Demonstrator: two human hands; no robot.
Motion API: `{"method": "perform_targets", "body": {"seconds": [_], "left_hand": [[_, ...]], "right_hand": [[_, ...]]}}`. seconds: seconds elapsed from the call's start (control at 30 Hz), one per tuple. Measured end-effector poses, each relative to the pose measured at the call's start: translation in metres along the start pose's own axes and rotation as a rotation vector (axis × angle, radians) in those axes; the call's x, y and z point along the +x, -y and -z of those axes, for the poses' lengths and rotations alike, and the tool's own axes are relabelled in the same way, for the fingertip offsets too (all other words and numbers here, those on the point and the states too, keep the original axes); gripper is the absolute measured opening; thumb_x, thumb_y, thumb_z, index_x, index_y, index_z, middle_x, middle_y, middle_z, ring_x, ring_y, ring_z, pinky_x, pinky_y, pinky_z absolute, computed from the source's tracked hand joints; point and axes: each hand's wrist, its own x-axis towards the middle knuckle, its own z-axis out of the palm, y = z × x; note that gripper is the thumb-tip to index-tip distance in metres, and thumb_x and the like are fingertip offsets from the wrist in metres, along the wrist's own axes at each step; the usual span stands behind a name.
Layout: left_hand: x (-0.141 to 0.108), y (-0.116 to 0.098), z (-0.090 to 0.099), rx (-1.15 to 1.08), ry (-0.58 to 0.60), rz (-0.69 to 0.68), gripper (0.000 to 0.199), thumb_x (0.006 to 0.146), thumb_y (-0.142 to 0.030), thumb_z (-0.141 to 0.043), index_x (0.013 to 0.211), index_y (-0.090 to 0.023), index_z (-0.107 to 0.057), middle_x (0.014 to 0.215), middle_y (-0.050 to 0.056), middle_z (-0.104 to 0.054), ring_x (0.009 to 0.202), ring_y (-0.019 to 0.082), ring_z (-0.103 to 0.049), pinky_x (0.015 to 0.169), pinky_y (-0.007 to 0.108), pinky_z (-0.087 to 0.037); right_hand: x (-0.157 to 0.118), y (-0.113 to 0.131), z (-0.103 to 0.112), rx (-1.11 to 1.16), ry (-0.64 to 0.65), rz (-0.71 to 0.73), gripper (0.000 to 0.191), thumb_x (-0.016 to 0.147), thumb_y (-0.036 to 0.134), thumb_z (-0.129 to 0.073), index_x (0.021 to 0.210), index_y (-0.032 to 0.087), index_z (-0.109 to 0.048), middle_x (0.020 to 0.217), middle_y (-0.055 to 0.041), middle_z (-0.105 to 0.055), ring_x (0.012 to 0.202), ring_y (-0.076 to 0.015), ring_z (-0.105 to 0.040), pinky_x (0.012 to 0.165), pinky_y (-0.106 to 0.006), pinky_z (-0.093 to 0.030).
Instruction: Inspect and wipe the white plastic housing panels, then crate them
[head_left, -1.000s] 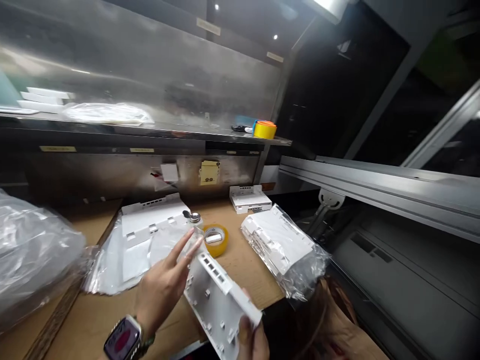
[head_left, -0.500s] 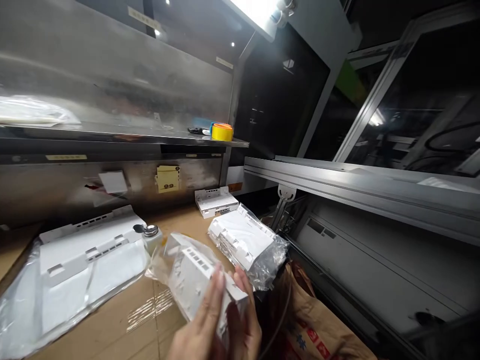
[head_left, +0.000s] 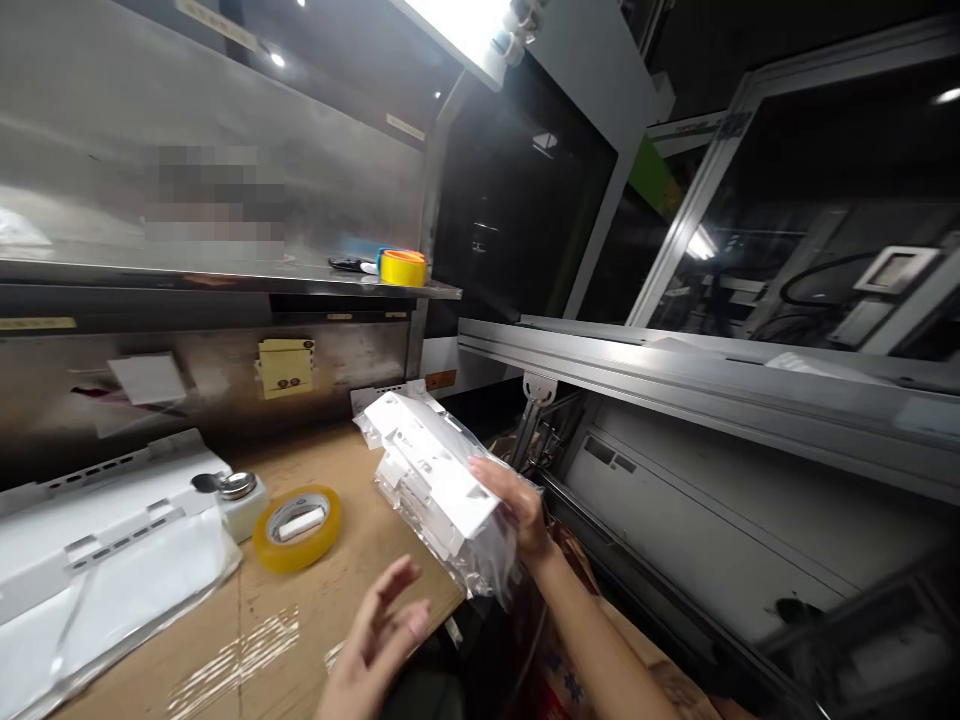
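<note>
My right hand point(head_left: 517, 500) grips the right end of a white plastic part point(head_left: 435, 465) in clear film, on top of another bagged white part point(head_left: 416, 500) at the cardboard's right edge. My left hand point(head_left: 382, 635) is in front of them with its fingers apart and curved, holding nothing. A roll of yellow tape point(head_left: 322, 540) lies on the cardboard to the left, with a small white piece inside its ring. Behind the bagged parts, another white part point(head_left: 364, 398) is partly hidden.
At the left, a large white part point(head_left: 112, 500) lies over clear bags. Beside it stands a small bottle with a metal top point(head_left: 244, 505). A metal shelf point(head_left: 247, 278) holds yellow tape point(head_left: 403, 268). An aluminium rail point(head_left: 637, 365) runs at the right, above a brown bag point(head_left: 637, 650).
The bagged white part between my hands has moved up and right onto the other bagged part. My left hand has let go and drawn back. The tape roll is now uncovered. The view has shifted right.
</note>
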Motion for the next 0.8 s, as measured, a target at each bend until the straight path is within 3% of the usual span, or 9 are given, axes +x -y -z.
{"method": "perform_targets", "body": {"seconds": [0.07,0.17,0.27,0.43,0.5,0.6,0.7,0.8], "left_hand": [[0.032,-0.005,0.005,-0.184,-0.050,0.144,0.044,0.081,-0.037,-0.079,0.122,-0.027,-0.069,0.147,0.008,-0.061,0.131,0.031,-0.061,0.106,0.039,-0.055],[0.078,-0.008,-0.006,-0.232,-0.072,0.243,0.027,0.092,-0.031,-0.061,0.118,-0.025,-0.068,0.150,0.009,-0.057,0.131,0.029,-0.060,0.109,0.045,-0.053],[0.111,-0.013,-0.024,-0.188,-0.053,0.271,0.030,0.097,-0.036,-0.061,0.125,-0.027,-0.065,0.140,0.008,-0.064,0.123,0.026,-0.064,0.103,0.042,-0.054],[0.139,-0.024,-0.045,-0.053,-0.099,0.280,0.047,0.090,-0.050,-0.074,0.128,-0.025,-0.064,0.129,0.005,-0.070,0.118,0.025,-0.063,0.100,0.042,-0.048],[0.144,-0.025,-0.048,-0.015,-0.107,0.266,0.047,0.089,-0.047,-0.076,0.127,-0.022,-0.064,0.130,0.006,-0.069,0.117,0.026,-0.062,0.104,0.046,-0.046],[0.147,-0.022,-0.050,0.016,-0.120,0.229,0.043,0.090,-0.044,-0.076,0.123,-0.019,-0.065,0.133,0.008,-0.067,0.120,0.027,-0.061,0.109,0.051,-0.043],[0.148,-0.018,-0.049,0.028,-0.151,0.221,0.044,0.090,-0.048,-0.074,0.121,-0.018,-0.065,0.131,0.010,-0.067,0.122,0.029,-0.060,0.111,0.054,-0.042],[0.146,-0.017,-0.048,0.004,-0.148,0.219,0.045,0.092,-0.050,-0.072,0.123,-0.018,-0.064,0.129,0.010,-0.068,0.118,0.029,-0.063,0.108,0.055,-0.045]], "right_hand": [[0.019,-0.017,0.008,-0.073,0.149,0.066,0.035,0.092,0.034,-0.066,0.126,0.033,-0.075,0.142,-0.0007,-0.068,0.142,-0.0238,-0.054,0.125,-0.046,-0.033],[0.030,-0.036,0.016,-0.165,0.336,0.099,0.043,0.086,0.018,-0.065,0.124,0.034,-0.075,0.140,-0.0008,-0.069,0.139,-0.0226,-0.057,0.125,-0.045,-0.032],[0.029,-0.041,0.026,-0.220,0.467,0.072,0.064,0.074,0.010,-0.069,0.135,0.031,-0.069,0.151,-0.0044,-0.061,0.145,-0.0256,-0.051,0.126,-0.045,-0.030],[0.048,-0.033,0.063,-0.214,0.707,-0.085,0.086,0.063,0.023,-0.089,0.143,0.038,-0.061,0.157,-0.0004,-0.054,0.146,-0.0285,-0.049,0.123,-0.041,-0.035],[0.065,-0.039,0.076,-0.238,0.672,-0.192,0.083,0.069,0.030,-0.089,0.146,0.033,-0.059,0.155,-0.0033,-0.057,0.144,-0.0280,-0.051,0.122,-0.042,-0.037],[0.091,-0.061,0.078,-0.327,0.502,-0.405,0.050,0.092,0.042,-0.073,0.137,0.020,-0.064,0.143,-0.0104,-0.064,0.130,-0.0286,-0.062,0.112,-0.050,-0.049],[0.107,-0.088,0.062,-0.407,0.438,-0.611,0.038,0.100,0.049,-0.061,0.113,0.015,-0.070,0.114,-0.0060,-0.073,0.102,-0.0244,-0.071,0.091,-0.044,-0.060],[0.112,-0.103,0.043,-0.447,0.448,-0.726,0.039,0.099,0.052,-0.062,0.100,0.014,-0.070,0.097,-0.0021,-0.072,0.088,-0.0205,-0.071,0.081,-0.038,-0.060]]}}
